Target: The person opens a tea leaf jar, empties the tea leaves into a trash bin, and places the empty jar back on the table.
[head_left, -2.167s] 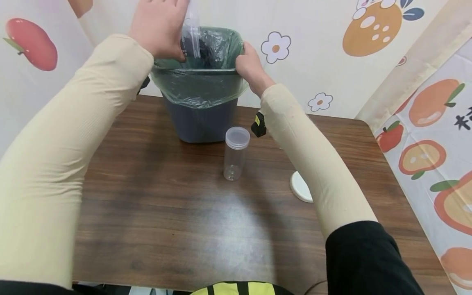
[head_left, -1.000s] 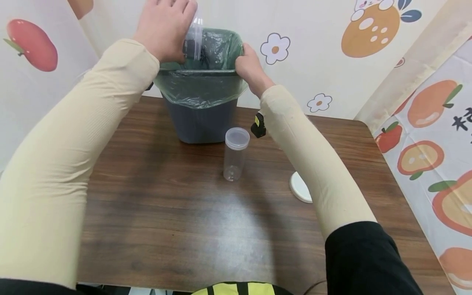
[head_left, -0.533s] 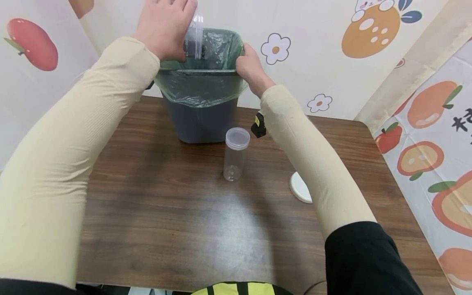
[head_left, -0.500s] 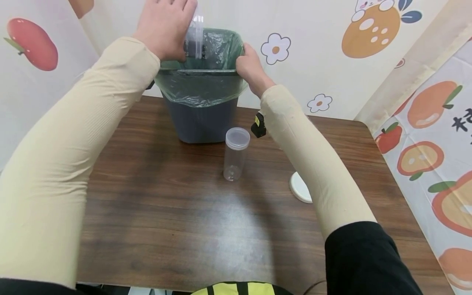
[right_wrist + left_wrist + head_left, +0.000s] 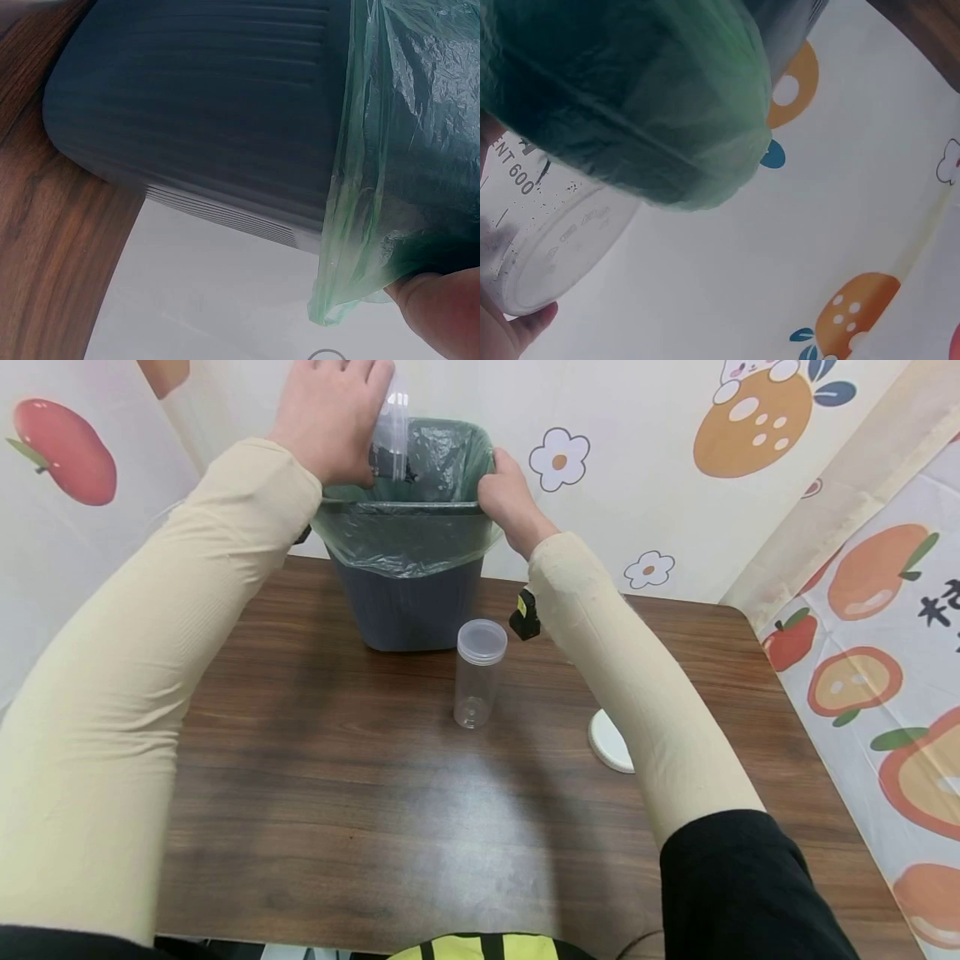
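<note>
At the top of the head view, my left hand [image 5: 333,422] holds a clear plastic measuring cup [image 5: 392,435], tipped mouth-down over a dark trash bin [image 5: 408,602]. In the left wrist view, the cup's base [image 5: 574,244] points upward, "600" is printed on its wall, and dark specks cling inside; the green bin liner [image 5: 630,105] hides part of it. A small dark bit shows near the cup's mouth. My right hand [image 5: 513,497] grips the bin's right rim over the liner; its thumb [image 5: 442,307] shows in the right wrist view.
A clear lidded plastic jar [image 5: 477,677] stands upright on the wooden table [image 5: 337,827], in front of the bin. Partly behind my right forearm lies a white round disc [image 5: 611,743]. Fruit-patterned wall covering [image 5: 600,510] closes off the back and sides.
My left hand and the cup first shifted slightly right, then slightly back left. Less dark material shows at the cup's mouth than before. My right hand has stayed on the rim.
</note>
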`<state>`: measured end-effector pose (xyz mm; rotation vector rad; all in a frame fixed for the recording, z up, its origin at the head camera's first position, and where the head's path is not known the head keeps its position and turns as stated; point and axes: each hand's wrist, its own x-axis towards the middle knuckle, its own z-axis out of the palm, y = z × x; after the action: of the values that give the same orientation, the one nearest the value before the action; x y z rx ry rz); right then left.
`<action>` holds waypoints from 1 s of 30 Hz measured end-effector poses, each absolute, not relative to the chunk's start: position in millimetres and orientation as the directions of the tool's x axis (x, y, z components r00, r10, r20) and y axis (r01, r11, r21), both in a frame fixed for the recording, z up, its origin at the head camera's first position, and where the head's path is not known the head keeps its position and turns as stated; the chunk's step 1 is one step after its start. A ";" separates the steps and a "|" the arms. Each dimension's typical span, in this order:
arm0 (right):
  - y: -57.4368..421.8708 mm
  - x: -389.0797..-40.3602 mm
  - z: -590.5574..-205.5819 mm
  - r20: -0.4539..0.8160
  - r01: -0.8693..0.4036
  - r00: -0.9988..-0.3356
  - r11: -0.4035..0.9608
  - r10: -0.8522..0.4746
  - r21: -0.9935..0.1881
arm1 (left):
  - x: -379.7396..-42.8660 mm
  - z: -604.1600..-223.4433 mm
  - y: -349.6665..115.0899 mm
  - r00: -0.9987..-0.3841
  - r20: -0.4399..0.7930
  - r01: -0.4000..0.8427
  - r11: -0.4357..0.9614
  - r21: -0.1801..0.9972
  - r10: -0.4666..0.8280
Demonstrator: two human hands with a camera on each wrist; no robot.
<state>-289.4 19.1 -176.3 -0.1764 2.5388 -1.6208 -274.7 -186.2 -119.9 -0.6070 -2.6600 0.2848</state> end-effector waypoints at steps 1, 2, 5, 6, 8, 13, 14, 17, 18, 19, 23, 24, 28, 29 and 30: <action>19.0 -289.6 -176.2 -0.043 -0.030 -0.986 0.418 -0.164 -0.908 | -274.7 -119.7 -186.5 -0.826 0.333 0.371 0.884 -0.285 0.454; 18.9 -289.7 -176.0 -0.043 -0.029 -0.986 0.418 -0.163 -0.908 | -274.7 -119.6 -186.7 -0.823 0.337 0.371 0.881 -0.292 0.458; 18.6 -289.9 -175.4 -0.048 -0.023 -0.986 0.420 -0.158 -0.907 | -274.8 -120.8 -187.0 -0.796 0.356 0.380 0.861 -0.337 0.490; 18.6 -289.8 -175.4 -0.050 -0.021 -0.986 0.421 -0.157 -0.907 | -274.8 -121.4 -186.9 -0.787 0.364 0.383 0.857 -0.346 0.499; 18.5 -289.9 -175.4 -0.050 -0.021 -0.987 0.423 -0.156 -0.906 | -274.9 -122.5 -186.8 -0.773 0.374 0.390 0.849 -0.358 0.513; 18.1 -290.3 -175.9 -0.048 -0.022 -0.986 0.415 -0.158 -0.910 | -275.2 -122.4 -185.7 -0.785 0.371 0.382 0.859 -0.340 0.496; 18.0 -290.4 -176.0 -0.049 -0.022 -0.986 0.414 -0.159 -0.910 | -275.3 -122.1 -185.5 -0.788 0.370 0.380 0.861 -0.337 0.492; 18.0 -289.5 -176.1 -0.044 -0.028 -0.986 0.422 -0.159 -0.906 | -275.5 -121.7 -185.3 -0.782 0.376 0.387 0.860 -0.332 0.497; 18.1 -289.3 -176.1 -0.043 -0.030 -0.986 0.424 -0.160 -0.905 | -275.5 -121.6 -185.3 -0.776 0.381 0.392 0.858 -0.333 0.503; 18.1 -289.2 -176.1 -0.043 -0.030 -0.986 0.424 -0.161 -0.905 | -275.6 -121.3 -185.5 -0.768 0.387 0.399 0.853 -0.336 0.511; 18.0 -289.5 -176.2 -0.042 -0.031 -0.986 0.423 -0.162 -0.906 | -275.9 -120.7 -186.3 -0.744 0.399 0.407 0.837 -0.365 0.536; 18.0 -289.7 -176.0 -0.044 -0.028 -0.986 0.419 -0.161 -0.908 | -275.8 -120.6 -186.4 -0.744 0.398 0.407 0.836 -0.367 0.537; 18.4 -290.1 -175.7 -0.047 -0.025 -0.986 0.418 -0.162 -0.908 | -275.6 -120.2 -186.3 -0.757 0.385 0.406 0.842 -0.355 0.527; 18.5 -290.1 -175.6 -0.049 -0.023 -0.986 0.417 -0.162 -0.909 | -275.5 -120.2 -186.2 -0.759 0.383 0.408 0.843 -0.350 0.526; 18.7 -290.2 -175.5 -0.050 -0.022 -0.985 0.415 -0.163 -0.910 | -275.6 -120.2 -186.0 -0.759 0.384 0.410 0.844 -0.345 0.526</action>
<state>-290.2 18.7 -175.5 -0.1666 2.5305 -1.6235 -275.6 -186.0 -120.2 -0.6886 -2.5468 0.3311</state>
